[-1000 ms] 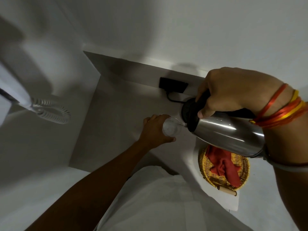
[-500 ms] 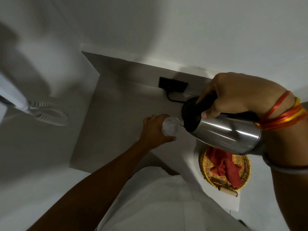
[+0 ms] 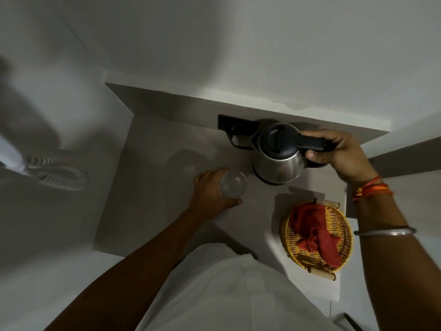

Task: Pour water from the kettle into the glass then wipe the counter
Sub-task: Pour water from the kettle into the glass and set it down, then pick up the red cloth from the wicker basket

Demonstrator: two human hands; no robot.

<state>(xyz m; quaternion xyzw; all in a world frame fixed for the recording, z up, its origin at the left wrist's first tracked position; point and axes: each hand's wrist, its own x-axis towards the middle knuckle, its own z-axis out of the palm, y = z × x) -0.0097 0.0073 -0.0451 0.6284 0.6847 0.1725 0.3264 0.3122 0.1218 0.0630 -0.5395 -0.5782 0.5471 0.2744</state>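
Cloth in basket, just below right hand gripping upright kettle; left hand wrapped round glass.

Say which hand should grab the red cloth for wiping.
Right. The right hand grips the kettle, now upright on the counter, with the cloth in the basket just below its forearm. The left hand holds the glass, farther away.

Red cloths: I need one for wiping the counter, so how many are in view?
1. A crumpled red fabric cloth lies in the round yellow wicker basket on the counter's near right; another beneath it could be hidden.
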